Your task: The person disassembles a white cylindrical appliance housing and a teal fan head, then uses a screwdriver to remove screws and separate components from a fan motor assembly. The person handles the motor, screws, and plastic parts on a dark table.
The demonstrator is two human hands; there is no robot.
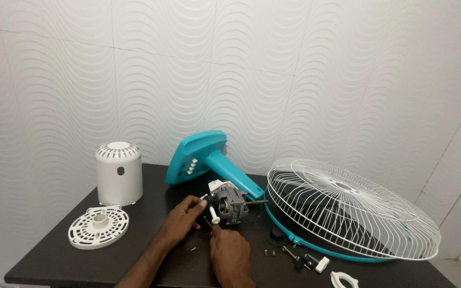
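Home repair spot, tiled wall (294, 64), dark table (81, 250)

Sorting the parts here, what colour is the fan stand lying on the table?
Teal blue; the fan stand shows best in the head view.

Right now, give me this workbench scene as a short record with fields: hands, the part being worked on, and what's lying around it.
surface: dark table against a white wavy-tiled wall
left hand: left hand touches the fan motor
right hand: right hand below the motor, fingers closed near a white knob; what it grips is unclear
motor mount: teal fan stand lying tilted behind the motor
left side: white motor cover upright; white vented disc in front of it
right side: white wire guard lying on its side
loose parts: small screws, white ring
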